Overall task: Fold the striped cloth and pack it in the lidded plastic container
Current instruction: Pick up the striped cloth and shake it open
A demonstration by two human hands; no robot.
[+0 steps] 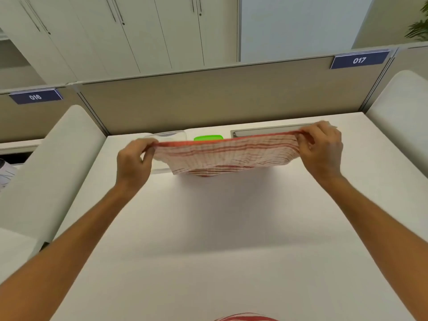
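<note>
left hand (133,163) and right hand (322,149) pinch the striped cloth (225,155) taut above the desk (208,228), before the clear container (168,136).

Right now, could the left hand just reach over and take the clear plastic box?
Probably not yet. The left hand grips one corner of the striped cloth, which hangs between it and the clear container. The box lies close behind, so it could once freed.

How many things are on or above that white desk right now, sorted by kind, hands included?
Hands: 2, the left hand and the right hand, each pinching a top corner of the cloth
Striped cloth: 1, held up over the desk
Clear plastic container: 1
Green lid: 1
Total: 5
</note>
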